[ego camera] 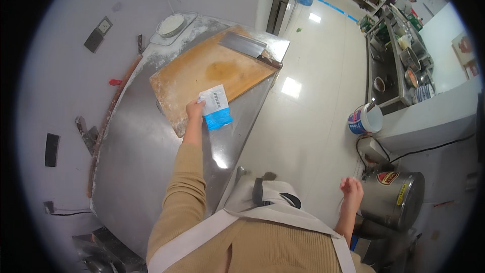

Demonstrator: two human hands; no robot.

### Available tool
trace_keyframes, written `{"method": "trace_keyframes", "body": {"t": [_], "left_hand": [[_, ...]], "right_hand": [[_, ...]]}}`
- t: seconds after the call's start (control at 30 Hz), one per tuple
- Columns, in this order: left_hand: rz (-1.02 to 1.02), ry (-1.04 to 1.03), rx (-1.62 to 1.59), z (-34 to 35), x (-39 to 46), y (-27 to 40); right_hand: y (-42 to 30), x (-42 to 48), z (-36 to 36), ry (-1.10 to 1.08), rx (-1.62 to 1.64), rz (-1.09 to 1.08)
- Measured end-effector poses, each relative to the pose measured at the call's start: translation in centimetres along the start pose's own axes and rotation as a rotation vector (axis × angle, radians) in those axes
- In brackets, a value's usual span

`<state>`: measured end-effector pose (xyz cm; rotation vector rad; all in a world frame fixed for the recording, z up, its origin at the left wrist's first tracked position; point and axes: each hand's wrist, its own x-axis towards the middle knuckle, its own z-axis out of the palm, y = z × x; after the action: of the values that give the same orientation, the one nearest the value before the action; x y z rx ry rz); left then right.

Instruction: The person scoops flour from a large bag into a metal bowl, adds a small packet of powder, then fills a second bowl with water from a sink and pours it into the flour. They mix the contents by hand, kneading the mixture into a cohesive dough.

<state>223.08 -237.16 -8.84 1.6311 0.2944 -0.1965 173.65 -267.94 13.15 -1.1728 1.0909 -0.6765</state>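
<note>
My left hand (195,110) grips the left edge of a white-and-blue plastic packet (215,98). The packet is held over the near edge of a wooden cutting board (185,77), and its white part bears print. A cleaver (242,44) lies across the board's far right part, its dark handle at the board's corner. The board rests on a stainless steel table (132,151). Out to my right, my right hand (351,189) hangs beside a large metal drum (390,197) with loosely bent fingers. No object shows in it, but its palm is hidden.
A bowl of white powder (171,25) stands on a tray at the table's far corner. By the wall lies a long wooden rod (113,115). A white bucket (365,118) stands on the tiled floor (314,121) at right. Beyond it, a person (405,4) is near a metal counter (398,49).
</note>
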Motion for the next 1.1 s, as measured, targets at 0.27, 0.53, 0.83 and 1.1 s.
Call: {"method": "trace_keyframes", "body": {"t": [0.27,0.53,0.83,1.1], "left_hand": [[0.107,-0.054,-0.298,3.7,-13.5,15.2],[0.125,-0.018,-0.756,4.7,-26.0,21.0],[0.158,0.113,-1.551,0.6,-38.3,16.9],[0.445,0.230,-1.686,-1.6,-45.3,11.9]], "right_hand": [[1.3,5.5,13.6,-0.597,0.005,0.288],[-1.0,3.3,26.0,-1.274,0.129,0.365],[-2.2,0.8,24.3,-1.715,-0.103,-0.029],[-8.5,-6.3,21.7,-2.042,-0.361,-0.713]]}}
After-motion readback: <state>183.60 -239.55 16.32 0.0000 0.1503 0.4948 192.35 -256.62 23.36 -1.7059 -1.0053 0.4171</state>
